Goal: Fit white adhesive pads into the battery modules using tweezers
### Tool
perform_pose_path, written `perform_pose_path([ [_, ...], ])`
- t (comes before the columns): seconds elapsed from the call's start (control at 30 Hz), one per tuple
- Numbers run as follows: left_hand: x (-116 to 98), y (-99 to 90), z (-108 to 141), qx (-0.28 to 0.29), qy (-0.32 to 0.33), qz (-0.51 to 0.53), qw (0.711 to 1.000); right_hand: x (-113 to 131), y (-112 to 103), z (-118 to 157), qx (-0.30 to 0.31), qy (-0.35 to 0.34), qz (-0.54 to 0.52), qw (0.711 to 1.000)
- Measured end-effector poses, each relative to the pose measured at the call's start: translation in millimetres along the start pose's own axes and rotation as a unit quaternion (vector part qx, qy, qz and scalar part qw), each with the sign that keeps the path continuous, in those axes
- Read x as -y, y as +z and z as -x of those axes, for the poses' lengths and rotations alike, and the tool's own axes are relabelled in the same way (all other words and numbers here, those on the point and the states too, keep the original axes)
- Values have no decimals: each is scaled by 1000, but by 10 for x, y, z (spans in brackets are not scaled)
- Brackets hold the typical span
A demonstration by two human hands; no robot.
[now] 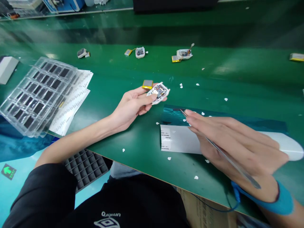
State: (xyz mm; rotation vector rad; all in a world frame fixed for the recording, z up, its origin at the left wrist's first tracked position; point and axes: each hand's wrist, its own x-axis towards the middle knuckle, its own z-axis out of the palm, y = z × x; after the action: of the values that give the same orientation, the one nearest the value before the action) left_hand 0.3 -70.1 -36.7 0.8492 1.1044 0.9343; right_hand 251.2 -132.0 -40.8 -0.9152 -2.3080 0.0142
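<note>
My left hand holds a small white open device shell with a circuit board inside, just above the green table. A flat yellow-edged battery hangs off it at the upper left. My right hand grips metal tweezers, whose tips point up-left over a shiny blue-green sheet, a short way right of and below the device. A blue strap circles my right wrist. Under my right hand lies a white label sheet.
A clear plastic tray of dark cells sits at the left over printed paper sheets. Three other small devices with batteries lie farther back. Small white bits dot the green table. A dark grid tray hangs below the table's front edge.
</note>
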Motion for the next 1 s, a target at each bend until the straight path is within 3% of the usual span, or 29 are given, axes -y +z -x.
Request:
perform_pose_path([
  [0.07,45,7,8,17,-2,7,1000,-9,-18,39,17,-27,-8,999],
  [0.27,172,65,87,34,-25,38,998,-91,140,97,-21,-111,24,993],
  [0.43,229,82,113,57,-46,39,997,-59,188,87,-19,-117,32,992],
  [0.73,234,112,142,50,-45,40,997,-63,260,78,-41,-121,27,991],
  [0.9,255,130,158,41,-34,28,998,10,144,31,53,-96,7,994],
  [1.0,265,135,155,44,-25,36,998,-3,179,45,5,-111,9,994],
])
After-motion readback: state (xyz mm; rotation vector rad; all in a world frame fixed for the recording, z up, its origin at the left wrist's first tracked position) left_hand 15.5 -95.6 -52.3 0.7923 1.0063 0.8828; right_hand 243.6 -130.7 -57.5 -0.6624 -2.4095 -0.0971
